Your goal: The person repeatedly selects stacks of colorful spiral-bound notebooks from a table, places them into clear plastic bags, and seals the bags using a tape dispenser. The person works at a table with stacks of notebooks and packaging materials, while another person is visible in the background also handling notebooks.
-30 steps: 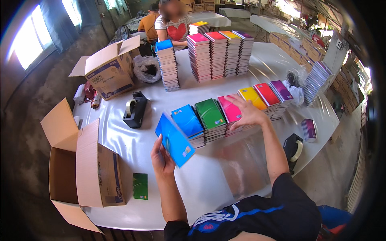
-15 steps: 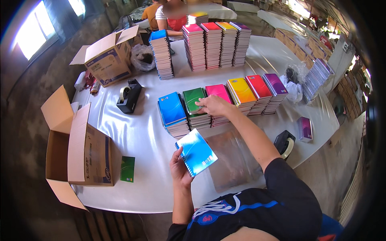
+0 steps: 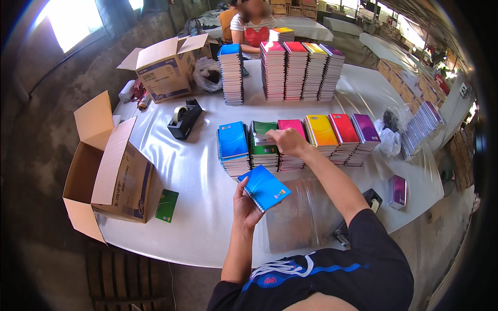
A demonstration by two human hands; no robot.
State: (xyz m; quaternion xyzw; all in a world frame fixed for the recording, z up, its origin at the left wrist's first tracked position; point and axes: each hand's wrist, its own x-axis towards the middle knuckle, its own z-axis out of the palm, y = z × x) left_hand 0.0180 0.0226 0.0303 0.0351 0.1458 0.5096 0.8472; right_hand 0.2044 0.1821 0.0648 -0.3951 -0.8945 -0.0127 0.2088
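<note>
My left hand [image 3: 246, 208] grips a blue spiral notebook [image 3: 266, 187] by its wire-bound edge, tilted above the near side of the table. Farther forward, my right hand [image 3: 288, 142] pinches the near edge of a green spiral notebook [image 3: 263, 127], which is raised at that edge off the green stack [image 3: 264, 150]. To its left stands a blue stack [image 3: 233, 140]. On the right are pink [image 3: 293, 126], yellow [image 3: 321, 130], red [image 3: 344, 128] and purple [image 3: 366, 128] stacks. My right fingertips are partly hidden against the green notebook.
Clear plastic sheets [image 3: 290, 220] lie before me, beside a tape dispenser [image 3: 371, 199]. An open carton [image 3: 124, 181] and a green notebook cover [image 3: 167, 206] are at left. Another dispenser [image 3: 184, 119], a carton [image 3: 163, 72] and tall notebook stacks [image 3: 272, 72] stand farther back. A person [image 3: 253, 28] sits beyond.
My right hand has closed on the top green notebook and lifted its near edge, showing another green one beneath. The blue notebook in my left hand has tilted slightly. The view has shifted.
</note>
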